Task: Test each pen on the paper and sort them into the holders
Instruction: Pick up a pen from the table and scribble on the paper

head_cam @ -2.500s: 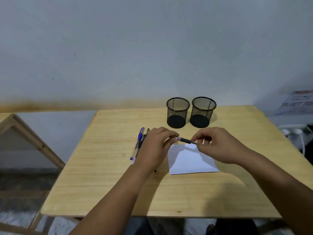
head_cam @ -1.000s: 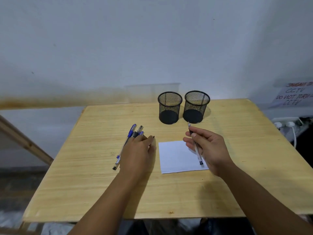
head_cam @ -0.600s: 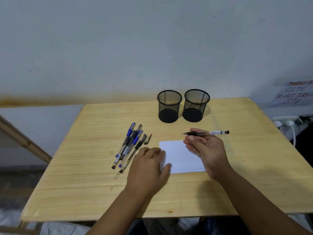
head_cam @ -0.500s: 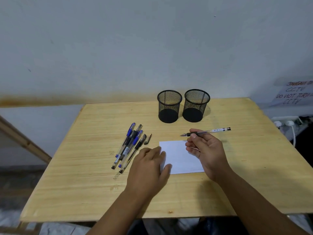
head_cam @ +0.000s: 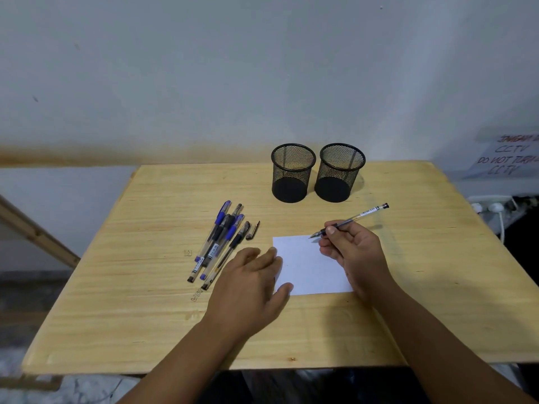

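My right hand grips an uncapped black pen, its tip touching the far right corner of the white paper. My left hand lies flat, fingers straight, pressing the paper's left edge. Several capped pens, blue and black, lie in a bundle left of the paper, with a loose black cap beside them. Two black mesh holders stand side by side at the back: the left holder and the right holder, both showing nothing inside.
The wooden table stands against a white wall. A wooden frame leans at the far left. At the right, off the table, are a paper sign and a power strip with white plugs.
My right hand took the cap off the pen, turned it into a writing grip and lowered its tip to the paper's corner. My left hand left the pen bundle and settled on the paper's left edge.
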`<state>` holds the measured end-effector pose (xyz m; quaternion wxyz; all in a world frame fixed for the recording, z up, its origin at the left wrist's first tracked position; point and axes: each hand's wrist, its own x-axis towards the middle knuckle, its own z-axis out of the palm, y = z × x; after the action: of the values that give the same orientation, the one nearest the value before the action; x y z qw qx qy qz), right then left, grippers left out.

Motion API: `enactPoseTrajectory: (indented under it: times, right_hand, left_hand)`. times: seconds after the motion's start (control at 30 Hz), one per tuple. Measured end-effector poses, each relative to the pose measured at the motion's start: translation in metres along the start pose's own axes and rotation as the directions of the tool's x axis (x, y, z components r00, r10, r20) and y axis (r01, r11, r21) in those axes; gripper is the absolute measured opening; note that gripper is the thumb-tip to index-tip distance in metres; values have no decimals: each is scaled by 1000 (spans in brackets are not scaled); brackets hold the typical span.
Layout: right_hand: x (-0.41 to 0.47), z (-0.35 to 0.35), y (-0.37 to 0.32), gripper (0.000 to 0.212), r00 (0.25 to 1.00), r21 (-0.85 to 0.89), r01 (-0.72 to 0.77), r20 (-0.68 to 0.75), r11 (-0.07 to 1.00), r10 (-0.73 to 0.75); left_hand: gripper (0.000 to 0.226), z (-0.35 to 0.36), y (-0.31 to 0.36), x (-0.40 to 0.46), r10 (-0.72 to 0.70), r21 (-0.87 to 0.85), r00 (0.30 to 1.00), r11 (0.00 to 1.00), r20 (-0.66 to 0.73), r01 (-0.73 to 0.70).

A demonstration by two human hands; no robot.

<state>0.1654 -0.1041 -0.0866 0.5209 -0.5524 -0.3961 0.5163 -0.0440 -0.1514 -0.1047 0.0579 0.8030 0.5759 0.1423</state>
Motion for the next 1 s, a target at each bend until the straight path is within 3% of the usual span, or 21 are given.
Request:
enactPoseTrajectory:
  times: [0.3,0.53,0.67,1.0]
  right_hand:
    - [9,10,-2,11,990,-230,116,-50,966,-131]
    - [11,46,4,14,957,-354,289,118,890,-264]
    - [19,55,13,14,925,-479,374,131,794,-357]
    - [21,60,14,12,943,-656,288,69,698,-325]
  left_hand:
    - [55,0,3,-1,-15,-37,1000,999,4,15]
    - [62,-1,4,0,-30,-83,996,996,83,37]
    - [62,3,2,1,-12,-45,997,999,83,16]
    - [52,10,-3,4,-9,-70,1000,997,12,10]
